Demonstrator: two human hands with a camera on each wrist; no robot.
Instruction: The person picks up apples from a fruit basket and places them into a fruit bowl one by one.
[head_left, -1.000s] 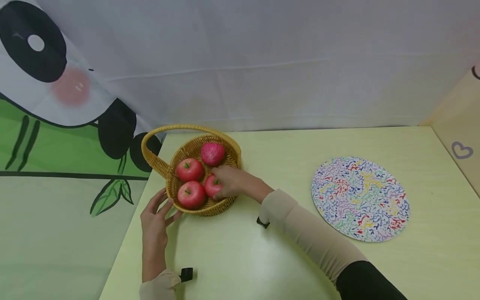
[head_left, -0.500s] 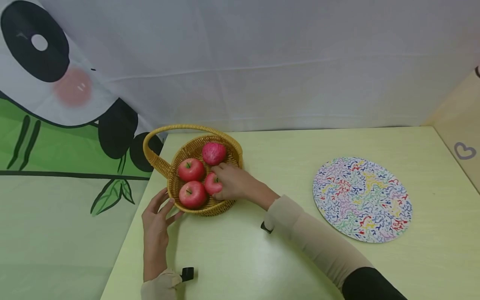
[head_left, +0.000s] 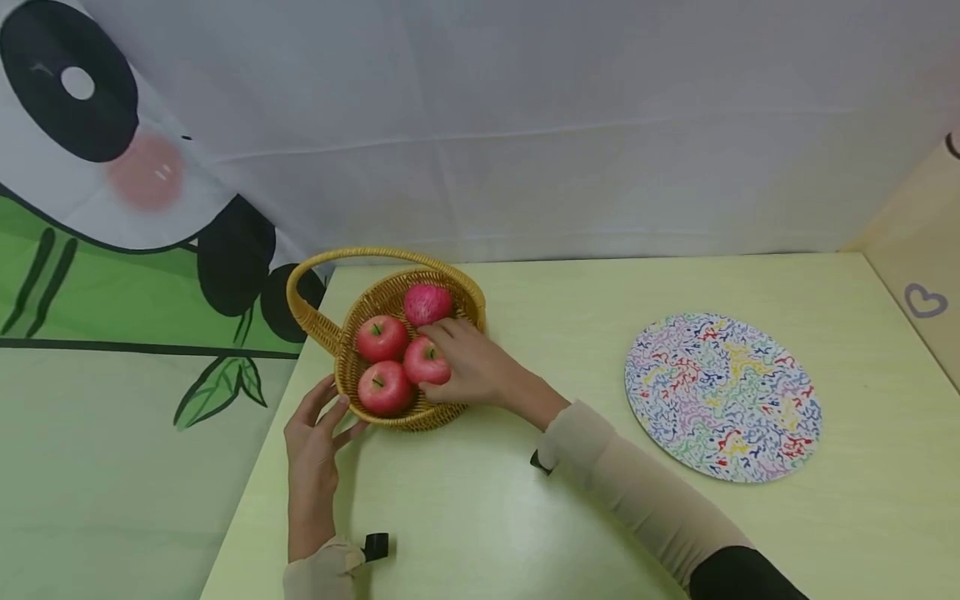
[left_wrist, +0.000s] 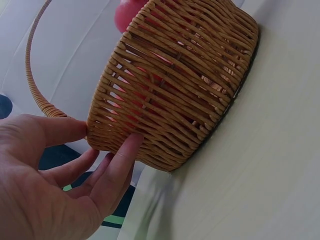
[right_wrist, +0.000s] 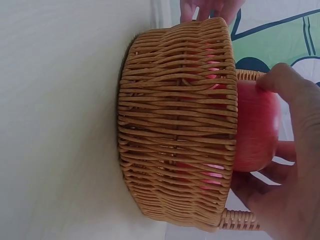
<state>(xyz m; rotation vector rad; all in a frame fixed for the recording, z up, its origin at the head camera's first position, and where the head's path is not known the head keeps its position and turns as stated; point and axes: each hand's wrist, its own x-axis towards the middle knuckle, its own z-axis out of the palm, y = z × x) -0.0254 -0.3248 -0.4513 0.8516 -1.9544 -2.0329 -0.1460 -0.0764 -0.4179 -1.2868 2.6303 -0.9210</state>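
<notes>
A wicker basket [head_left: 420, 421] with an arched handle stands at the table's left side. Inside are red apples [head_left: 385, 389] and a darker magenta round fruit [head_left: 427, 305] with a streaked skin. My right hand [head_left: 480, 367] grips one apple [head_left: 426, 360], thumb on one side and fingers round the other. In the right wrist view this apple [right_wrist: 257, 127] shows above the rim, held by the right hand [right_wrist: 305, 140]. At the basket's near left, my left hand [head_left: 311, 454] touches the outer wall with spread fingers; in the left wrist view its thumb [left_wrist: 62, 130] meets the rim.
A round board [head_left: 723, 398] with a multicoloured squiggle pattern lies on the right of the pale table [head_left: 480, 500]. Behind the table hangs a white cloth [head_left: 555, 167], with a printed cartoon at the left. A tan panel [head_left: 915, 275] with a heart borders the right.
The right hand has shifted slightly toward me and right, and more of its apple now shows above the others. The left hand and the basket stay in place.
</notes>
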